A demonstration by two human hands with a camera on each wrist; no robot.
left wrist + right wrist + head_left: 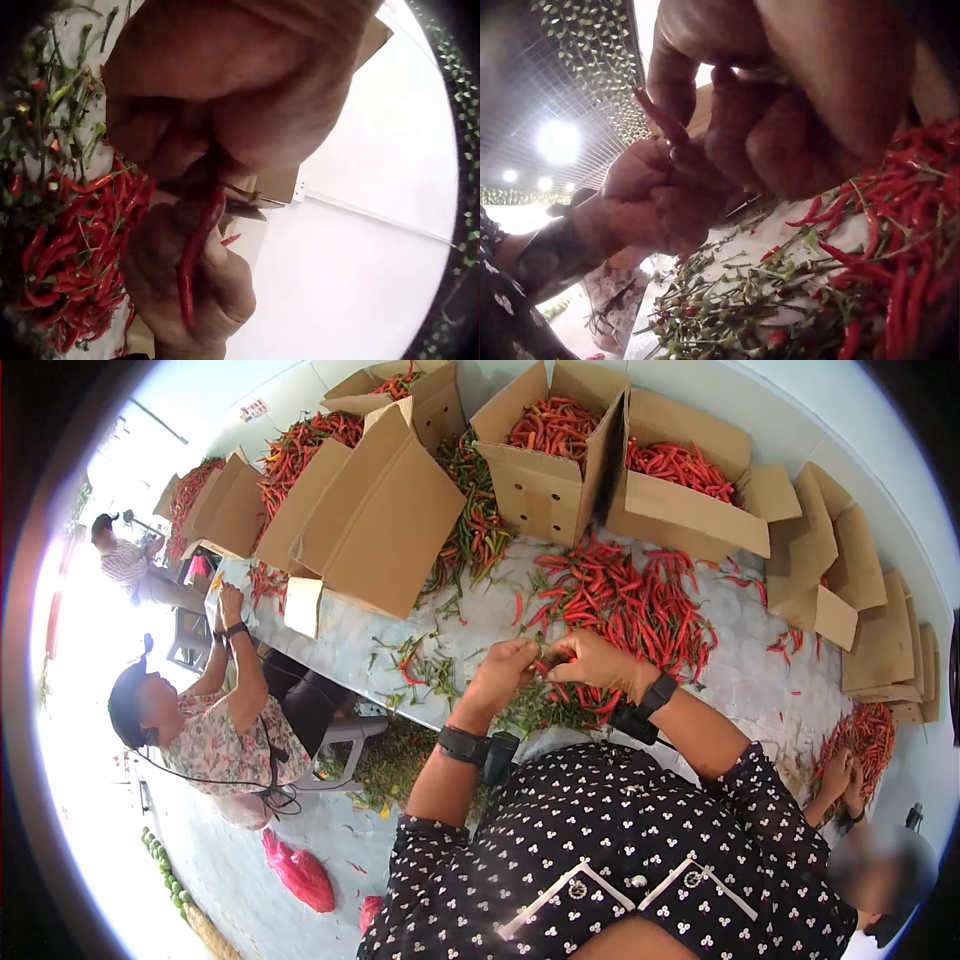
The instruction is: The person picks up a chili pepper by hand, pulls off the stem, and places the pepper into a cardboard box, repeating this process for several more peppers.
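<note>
Near the ctr of the head view, the L hand [505, 672] and R hand [600, 665] met over the tabletop [350, 645], fingertips close tog. The L grip was clamped on one end of a red chili [201, 255]; the R grip pinched it too, w/ its length lying along the R fingers in the L wrist view. A loose chili pile [630, 595] lay upper R of the hands, green stems [435, 672] to the L. Cardboard cartons [540, 490] stood along the top, some w/ chilies inside.
</note>
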